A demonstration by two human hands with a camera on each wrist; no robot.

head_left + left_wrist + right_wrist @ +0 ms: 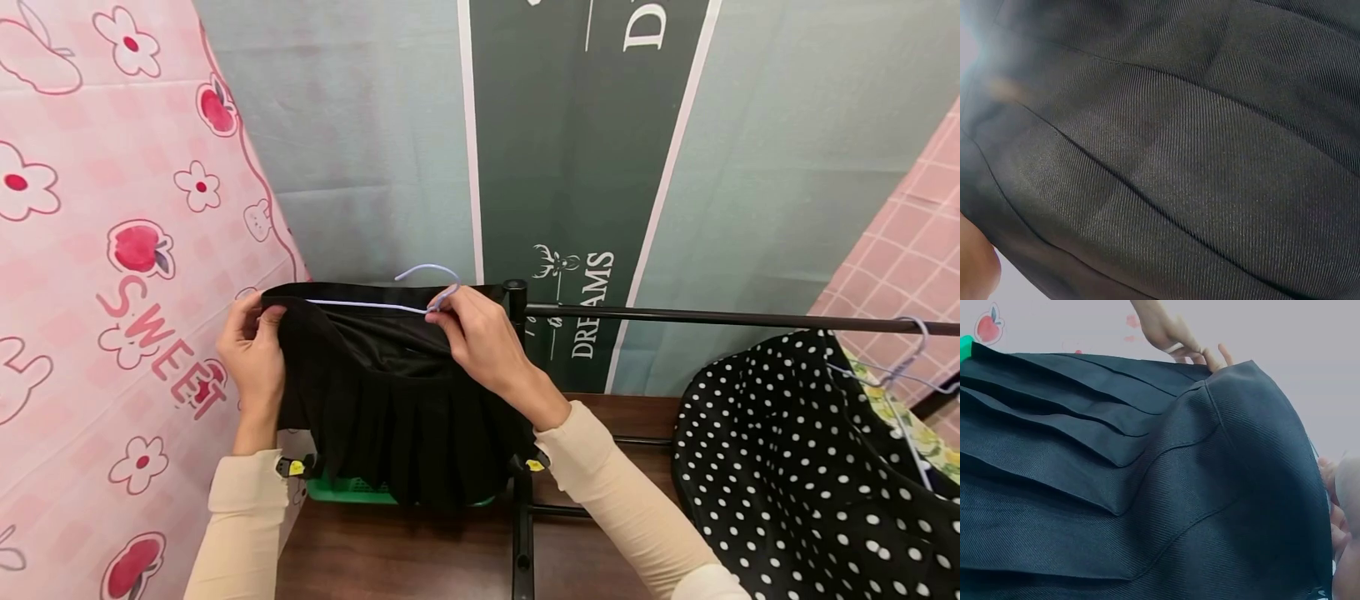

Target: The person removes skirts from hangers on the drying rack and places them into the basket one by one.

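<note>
A black pleated skirt (405,417) hangs between my two hands, its waistband at the top. My left hand (255,350) pinches the waistband's left corner between thumb and fingers. With my right hand (480,337) I pinch a pale lilac hanger (360,305) at the base of its hook. The hanger's bar lies inside the waist opening, and its right part is hidden behind the hand and cloth. In the left wrist view the skirt's ribbed cloth (1179,150) fills nearly everything. The right wrist view shows the pleats (1054,462) and the left hand (1172,334) at the far corner.
A black rack rail (712,317) runs right from an upright post (517,392). On it hangs a black polka-dot garment (780,450), with another lilac hanger (900,367) beside it. Below the skirt, a green basket (345,493) sits on the brown surface. A pink curtain (67,292) stands left.
</note>
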